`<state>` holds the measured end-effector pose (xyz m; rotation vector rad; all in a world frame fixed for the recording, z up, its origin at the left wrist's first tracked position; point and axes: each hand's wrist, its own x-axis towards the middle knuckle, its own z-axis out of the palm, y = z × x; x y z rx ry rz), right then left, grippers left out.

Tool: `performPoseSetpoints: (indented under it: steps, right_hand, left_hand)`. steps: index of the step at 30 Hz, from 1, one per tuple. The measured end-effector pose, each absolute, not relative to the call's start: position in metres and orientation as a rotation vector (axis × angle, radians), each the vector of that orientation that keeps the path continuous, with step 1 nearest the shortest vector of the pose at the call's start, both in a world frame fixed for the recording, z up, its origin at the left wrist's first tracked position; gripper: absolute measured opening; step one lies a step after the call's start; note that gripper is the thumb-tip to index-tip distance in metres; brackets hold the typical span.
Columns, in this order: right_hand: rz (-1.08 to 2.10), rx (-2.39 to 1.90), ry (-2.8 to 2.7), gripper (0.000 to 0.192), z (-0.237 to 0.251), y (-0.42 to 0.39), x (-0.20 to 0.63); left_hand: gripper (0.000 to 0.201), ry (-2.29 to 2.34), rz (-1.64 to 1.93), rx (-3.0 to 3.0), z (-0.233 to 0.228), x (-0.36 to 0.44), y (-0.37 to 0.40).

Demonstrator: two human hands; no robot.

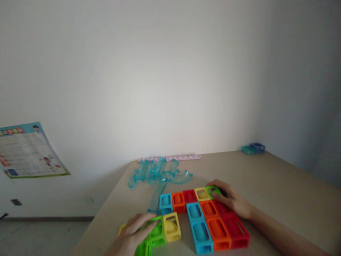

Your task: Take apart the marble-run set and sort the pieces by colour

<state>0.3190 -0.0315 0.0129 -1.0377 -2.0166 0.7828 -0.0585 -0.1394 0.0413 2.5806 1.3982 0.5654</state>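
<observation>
My left hand (pixel 133 230) is closed on a green block (pixel 156 233) at the front left of the table. A yellow block (pixel 172 227) touches that block on its right, and more green and yellow shows beneath my palm. My right hand (pixel 232 199) grips another green block (pixel 212 190), at the right end of a row of coloured blocks. Left of it in that row are yellow (pixel 201 194), red (pixel 189 196), orange (pixel 178 201) and blue (pixel 166 202) pieces. Blue (pixel 200 233), orange (pixel 218 229) and red (pixel 236 229) blocks adjoin them in columns running towards me.
Translucent teal track pieces (pixel 160 172) lie piled at the table's back left. A patterned purple strip (pixel 183 157) runs along the wall behind them. In the far right corner sit a dark blue box (pixel 258 147) and a teal piece (pixel 248 150). A poster (pixel 29 153) hangs at left.
</observation>
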Motion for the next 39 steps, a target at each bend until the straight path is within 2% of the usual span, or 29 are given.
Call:
performPoseSetpoints:
  steps: [5,9,11,16,18,21,23,25,29,34,39]
  right_hand:
    - [0.756,-1.029,-2.039,0.030,0.015,-0.034,0.318]
    - [0.734,-1.039,-2.042,0.030,0.015,-0.035,0.316]
    - [0.703,-1.047,-2.059,0.031,0.015,-0.035,0.317]
    - [0.461,-0.960,-2.147,0.032,0.029,-0.041,0.322]
    - [0.357,-0.891,-2.266,0.032,0.043,-0.045,0.315]
    - [0.278,-0.785,-2.528,0.036,0.063,-0.046,0.290]
    - [0.292,-0.687,-2.685,0.044,0.070,-0.043,0.269]
    - [0.343,-0.599,-2.777,0.044,0.070,-0.039,0.252]
    - [0.413,-0.607,-2.790,0.039,0.063,-0.033,0.240]
    - [0.354,-0.644,-2.819,0.043,0.062,-0.034,0.242]
    - [0.243,-0.665,-2.851,0.048,0.062,-0.035,0.236]
  left_hand:
    - [0.078,1.532,0.618,2.464,0.039,-0.026,-0.125]
    - [0.079,1.594,0.662,2.438,0.042,-0.019,-0.121]
    - [0.073,1.659,0.733,2.472,0.041,-0.020,-0.121]
    - [0.031,1.836,0.868,2.431,0.031,-0.020,-0.119]
    - [0.023,1.847,0.878,2.363,0.030,-0.018,-0.118]
    - [0.023,1.844,0.909,2.313,0.031,-0.014,-0.118]
    - [0.025,1.834,0.898,2.309,0.034,-0.014,-0.118]
    - [0.026,1.830,0.880,2.315,0.038,-0.017,-0.118]
    - [0.027,1.852,0.871,2.336,0.043,-0.040,-0.113]
    - [0.029,1.831,0.889,2.509,0.041,-0.073,-0.106]
    - [0.011,1.801,1.191,2.750,0.039,-0.046,-0.114]
